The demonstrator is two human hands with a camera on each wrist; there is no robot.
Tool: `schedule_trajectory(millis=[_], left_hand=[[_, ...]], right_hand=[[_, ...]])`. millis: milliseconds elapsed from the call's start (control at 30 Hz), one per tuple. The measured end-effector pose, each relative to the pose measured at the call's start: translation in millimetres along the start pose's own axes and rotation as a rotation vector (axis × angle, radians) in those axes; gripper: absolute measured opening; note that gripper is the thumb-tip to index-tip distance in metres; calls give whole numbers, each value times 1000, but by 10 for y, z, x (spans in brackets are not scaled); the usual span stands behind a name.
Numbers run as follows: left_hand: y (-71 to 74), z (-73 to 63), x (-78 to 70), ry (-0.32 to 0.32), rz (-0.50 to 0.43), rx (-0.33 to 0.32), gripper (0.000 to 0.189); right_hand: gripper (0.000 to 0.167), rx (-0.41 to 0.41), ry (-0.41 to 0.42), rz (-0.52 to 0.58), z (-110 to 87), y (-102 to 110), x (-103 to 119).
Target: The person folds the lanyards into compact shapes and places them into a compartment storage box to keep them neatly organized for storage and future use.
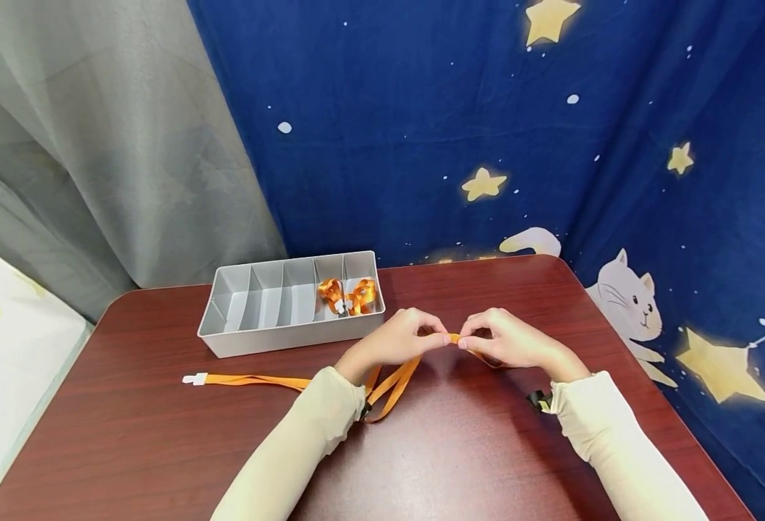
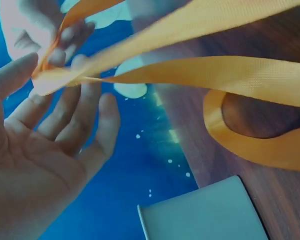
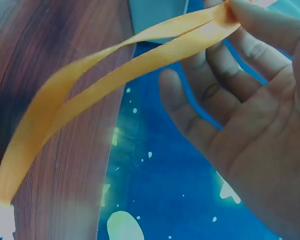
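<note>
The left hand (image 1: 403, 337) pinches an orange ribbon (image 1: 454, 338) between thumb and forefinger, its other fingers spread loosely below the grip. Just beside it, the right hand (image 1: 511, 339) pinches the same ribbon with thumb and forefinger, so a short piece spans the gap between the two. The ribbon is held up off the table (image 1: 421, 467). From the left hand's fingers, its straps slope down and back toward the left forearm, with a loop near the tabletop. From the right hand's fingers, two strands run together down to a white clip (image 3: 2, 221), below that hand.

Out past the left forearm, on the person's left, an orange strap (image 1: 252, 379) lies along the table, ending in a white buckle (image 1: 195, 379); whether it joins the held ribbon is hidden by the arm.

Beyond the left hand and to its left stands a gray tray (image 1: 291, 337) with compartments. The two nearest the hand each hold a bundled orange ribbon (image 1: 361, 295). Farthest from both hands hangs a blue starry curtain (image 1: 389, 145).
</note>
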State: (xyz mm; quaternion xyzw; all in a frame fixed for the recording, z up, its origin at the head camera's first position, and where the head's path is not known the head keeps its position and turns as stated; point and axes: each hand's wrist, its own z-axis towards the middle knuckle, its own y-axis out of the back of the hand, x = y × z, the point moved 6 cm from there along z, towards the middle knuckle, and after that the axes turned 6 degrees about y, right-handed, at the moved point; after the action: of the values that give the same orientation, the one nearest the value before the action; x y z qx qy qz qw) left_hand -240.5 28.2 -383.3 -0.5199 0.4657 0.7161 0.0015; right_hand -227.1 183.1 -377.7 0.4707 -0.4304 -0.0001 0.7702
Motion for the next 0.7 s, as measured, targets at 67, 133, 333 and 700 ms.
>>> schedule_trajectory(millis=[67,133,333,700], left_hand=[[37,-8,-5,-12,-67,24,19],[65,-21,-10,-18,-145,52,21],[143,-89,-19,-4,-386,120,16],[314,-202,-98,-65,-416,93,13]], right_hand=[[12,9,-12,77,-10,8,7],[12,8,-23,151,-15,26,22],[14,-17,23,293,4,106,147],[16,-72,86,444,15,211,333]])
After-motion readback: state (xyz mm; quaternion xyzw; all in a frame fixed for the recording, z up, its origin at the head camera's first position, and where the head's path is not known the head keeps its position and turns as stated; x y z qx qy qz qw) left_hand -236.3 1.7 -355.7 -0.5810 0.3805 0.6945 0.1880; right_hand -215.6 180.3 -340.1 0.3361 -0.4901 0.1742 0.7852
